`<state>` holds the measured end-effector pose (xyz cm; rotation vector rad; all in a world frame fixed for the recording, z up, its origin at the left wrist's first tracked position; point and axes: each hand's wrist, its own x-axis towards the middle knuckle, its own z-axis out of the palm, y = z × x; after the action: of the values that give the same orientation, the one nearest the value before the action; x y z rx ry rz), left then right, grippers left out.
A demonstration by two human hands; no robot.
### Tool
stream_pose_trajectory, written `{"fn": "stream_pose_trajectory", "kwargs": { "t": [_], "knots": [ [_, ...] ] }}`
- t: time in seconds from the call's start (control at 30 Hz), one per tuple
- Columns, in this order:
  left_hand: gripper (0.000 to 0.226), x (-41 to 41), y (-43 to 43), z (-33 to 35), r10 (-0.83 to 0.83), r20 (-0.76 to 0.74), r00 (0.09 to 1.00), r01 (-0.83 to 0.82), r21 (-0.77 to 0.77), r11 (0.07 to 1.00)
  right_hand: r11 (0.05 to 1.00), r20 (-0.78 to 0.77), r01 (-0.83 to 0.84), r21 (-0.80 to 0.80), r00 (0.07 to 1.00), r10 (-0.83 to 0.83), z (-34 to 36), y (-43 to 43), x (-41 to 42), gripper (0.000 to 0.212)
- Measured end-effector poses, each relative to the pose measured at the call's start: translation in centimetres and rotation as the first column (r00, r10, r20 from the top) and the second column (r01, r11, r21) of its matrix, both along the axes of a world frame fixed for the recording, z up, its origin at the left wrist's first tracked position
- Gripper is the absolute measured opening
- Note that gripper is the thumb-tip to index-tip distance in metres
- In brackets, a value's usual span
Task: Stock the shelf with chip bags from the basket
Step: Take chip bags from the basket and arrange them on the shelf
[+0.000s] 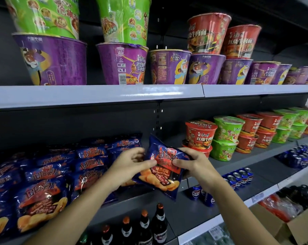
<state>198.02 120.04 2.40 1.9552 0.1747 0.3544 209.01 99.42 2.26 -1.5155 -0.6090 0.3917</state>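
A dark blue chip bag (163,171) with orange crisps printed on it hangs just in front of the middle shelf (193,195). My left hand (130,165) grips its left edge, thumb across the front. My right hand (193,163) grips its right edge, thumb also on the front. Several more blue chip bags (61,175) lie in rows on the same shelf to the left, touching my left hand's side. The basket is not in view.
Red and green noodle bowls (225,137) stand on the same shelf right of the held bag. Purple, green and red noodle tubs (124,62) fill the shelf above. Beer bottles (142,227) and blue cans (238,177) sit below. A cardboard box (282,225) is at the lower right.
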Motion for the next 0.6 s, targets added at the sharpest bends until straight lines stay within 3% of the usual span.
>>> {"fn": "stream_pose_trajectory", "kwargs": {
  "t": [0.07,0.13,0.27,0.37,0.47,0.6],
  "knots": [
    [0.028,0.5,-0.3,-0.4,-0.018,-0.023,1.000,0.018,0.028,0.999,0.999,0.005,0.018,0.044,1.000,-0.018,0.2,0.4,0.0,0.044],
    [0.023,1.1,-0.3,-1.1,0.049,0.032,0.998,-0.048,-0.039,0.998,0.988,-0.035,0.086,0.128,0.996,-0.083,-0.2,0.7,0.2,0.056],
    [0.042,2.1,-0.4,-2.7,0.198,0.080,0.977,-0.188,-0.122,0.975,0.988,-0.080,0.096,0.120,0.993,-0.087,-2.1,1.0,0.6,0.066],
    [0.019,2.6,-1.1,-3.3,0.219,0.096,0.971,-0.198,-0.197,0.960,0.996,-0.090,0.028,0.082,0.996,-0.021,-3.6,1.6,0.9,0.052],
    [0.035,3.1,-2.2,-3.2,0.190,0.119,0.974,-0.161,-0.219,0.962,0.994,-0.092,0.062,0.090,0.994,-0.053,-4.6,2.4,1.9,0.033],
    [0.028,4.5,-1.3,-3.4,0.191,0.107,0.976,-0.169,-0.184,0.968,0.986,-0.072,0.130,0.102,0.990,-0.123,-5.1,3.3,4.1,0.026]
  ]
}}
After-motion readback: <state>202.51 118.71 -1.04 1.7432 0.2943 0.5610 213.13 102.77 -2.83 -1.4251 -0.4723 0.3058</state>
